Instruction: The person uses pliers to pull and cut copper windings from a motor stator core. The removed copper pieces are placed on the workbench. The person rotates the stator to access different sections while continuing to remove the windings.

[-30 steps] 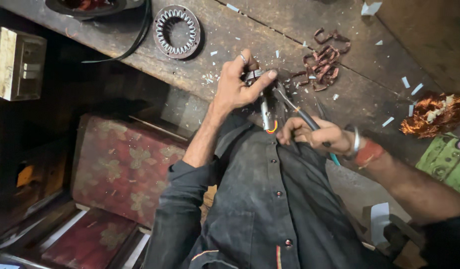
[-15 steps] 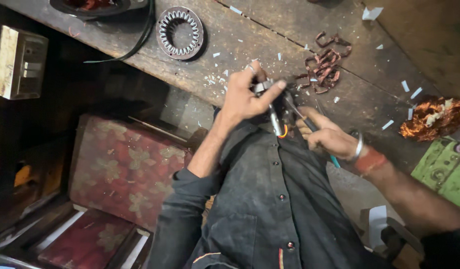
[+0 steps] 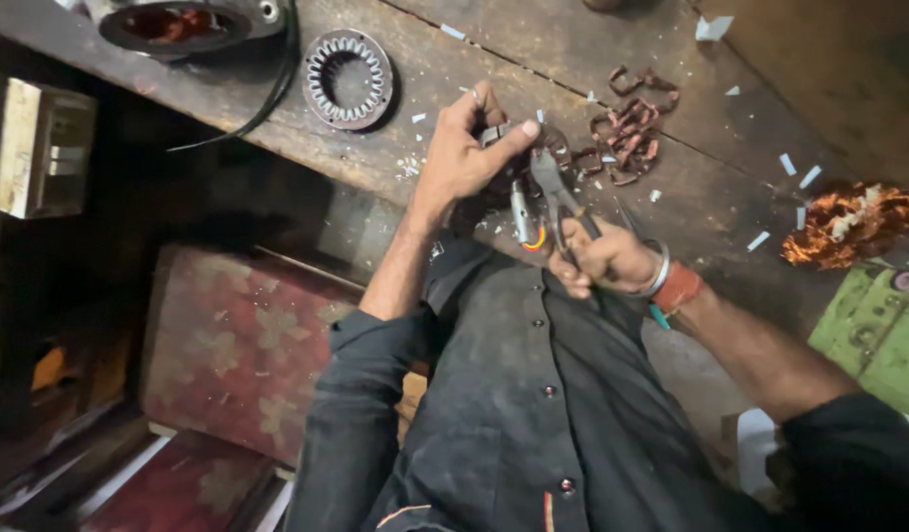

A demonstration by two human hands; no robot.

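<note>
The left hand (image 3: 464, 158) is pinching a small metal part (image 3: 496, 135) between thumb and fingers (image 3: 521, 129), holding it just above the worn wooden tabletop (image 3: 533, 49), while the right hand (image 3: 604, 258) is gripping the handles of a pair of pliers (image 3: 553, 187), fingers wrapped tight around them, with the nose of the tool reaching up to the part. Judging by the heap of cut copper pieces (image 3: 632, 123) lying just beyond, a fair share of stripping seems already done, though the part is being worked on yet and something dark stays lodged in it (too blurred to tell exactly what). A ring-shaped toothed steel core (image 3: 349, 79) is resting well to the left, beside a black cable (image 3: 277, 89) and a round motor housing (image 3: 179, 25). A tangle of orange-copper wire (image 3: 848, 222) is lying far to the right, next to a green box (image 3: 873, 330). White paper scraps (image 3: 789, 163) are littering the surface; nothing is blocking the hands
</note>
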